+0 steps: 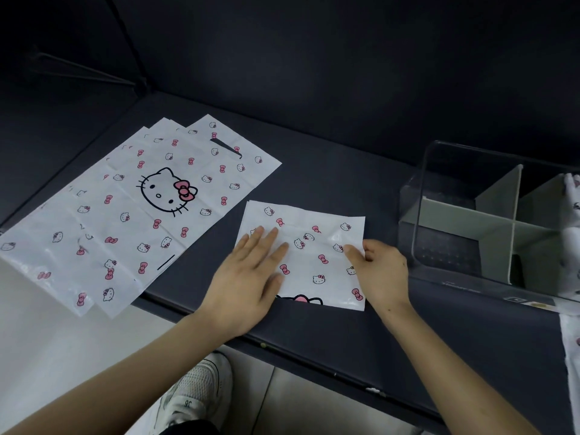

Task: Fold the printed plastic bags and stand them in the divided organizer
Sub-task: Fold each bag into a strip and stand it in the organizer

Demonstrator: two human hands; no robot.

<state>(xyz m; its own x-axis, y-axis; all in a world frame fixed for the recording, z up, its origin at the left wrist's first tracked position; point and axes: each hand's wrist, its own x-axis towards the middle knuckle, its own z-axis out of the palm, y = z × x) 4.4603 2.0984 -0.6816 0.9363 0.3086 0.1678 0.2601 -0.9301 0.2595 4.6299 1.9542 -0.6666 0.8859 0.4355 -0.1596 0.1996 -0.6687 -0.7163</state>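
A white plastic bag printed with pink bows and cat faces, folded to a rectangle, lies on the dark surface in front of me. My left hand presses flat on its left part, fingers straight. My right hand pinches the bag's right edge between thumb and fingers. A stack of several unfolded printed bags lies fanned out to the left. The clear organizer with grey dividers stands at the right, and a folded printed bag stands in its far right compartment.
The dark padded surface runs to a front edge near my legs, with pale floor and a white shoe below. Another printed bag hangs over the edge at the far right. The unfolded stack overhangs the left front edge.
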